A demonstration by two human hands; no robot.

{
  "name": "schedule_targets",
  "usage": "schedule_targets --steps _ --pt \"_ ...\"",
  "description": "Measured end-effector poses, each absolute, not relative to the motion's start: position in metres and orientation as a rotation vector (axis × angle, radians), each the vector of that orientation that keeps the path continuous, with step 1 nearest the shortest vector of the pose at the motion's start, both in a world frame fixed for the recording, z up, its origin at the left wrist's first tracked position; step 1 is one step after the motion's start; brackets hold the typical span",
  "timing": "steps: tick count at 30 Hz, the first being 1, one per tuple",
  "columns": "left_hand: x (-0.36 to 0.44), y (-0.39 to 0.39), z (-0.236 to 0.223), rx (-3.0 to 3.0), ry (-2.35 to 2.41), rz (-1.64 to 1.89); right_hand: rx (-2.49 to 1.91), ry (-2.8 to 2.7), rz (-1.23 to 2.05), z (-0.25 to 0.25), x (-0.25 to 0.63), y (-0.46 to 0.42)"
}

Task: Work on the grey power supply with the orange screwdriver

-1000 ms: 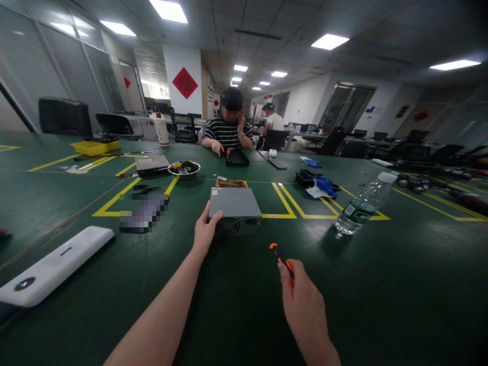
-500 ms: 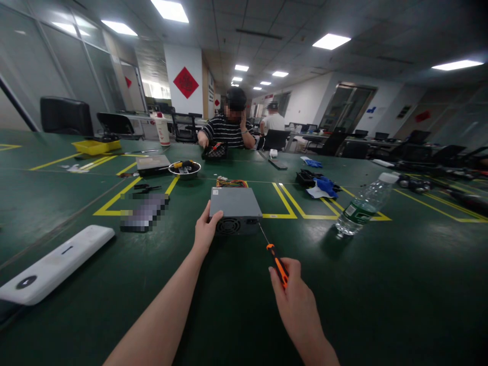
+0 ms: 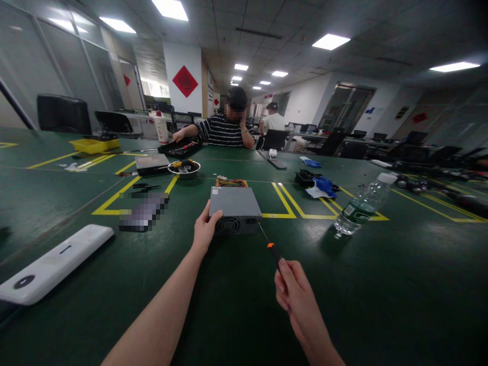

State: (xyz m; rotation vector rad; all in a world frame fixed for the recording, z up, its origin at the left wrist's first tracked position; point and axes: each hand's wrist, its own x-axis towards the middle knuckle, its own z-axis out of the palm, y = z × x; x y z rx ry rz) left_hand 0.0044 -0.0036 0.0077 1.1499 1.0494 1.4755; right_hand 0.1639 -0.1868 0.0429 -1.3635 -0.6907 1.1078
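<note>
A grey computer power supply lies on the green table with its fan grille and socket side toward me. Colored cables come out at its far side. My left hand grips its left front corner, thumb on the top edge. In my right hand is a screwdriver with a black and orange handle. Its thin shaft slants up to the left, and the tip is at the right end of the socket side. Whether the tip sits in a screw is too small to tell.
A water bottle stands to the right, near blue gloves. On the left are a white device, a blurred phone and a metal bowl of tools. Across the table sits a person in stripes, one hand at a black tray.
My right hand has shifted its grip on the screwdriver, now with the fingers curled round the handle. My left hand and the power supply stay put. The person opposite has moved the black tray leftward.
</note>
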Motion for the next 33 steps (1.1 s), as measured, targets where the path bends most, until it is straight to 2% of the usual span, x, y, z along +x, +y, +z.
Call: schedule_targets --steps 6,14,20,23,27,33 --pt "0.0039 -0.0045 0.0084 1.155 1.067 1.492 -1.121 -0.401 1.312 0.0428 0.1686 -0.1838" --pt "0.0032 -0.004 0.0061 1.182 1.072 1.484 -1.266 -0.517 1.116 0.0423 0.1684 -0.1831" --pt "0.0023 -0.0027 0.0033 1.221 1.083 1.471 -1.551 -0.743 0.877 0.0413 0.1711 -0.1839" --pt "0.0028 -0.0016 0.0026 1.224 1.082 1.469 -1.63 -0.857 0.859 0.04 0.1701 -0.1846" --pt "0.0036 0.0002 0.0013 1.213 1.065 1.467 -1.47 -0.788 1.009 0.0372 0.1653 -0.1834" --pt "0.0023 -0.0003 0.0021 1.218 1.025 1.474 -1.149 -0.323 1.428 0.0348 0.1668 -0.1768"
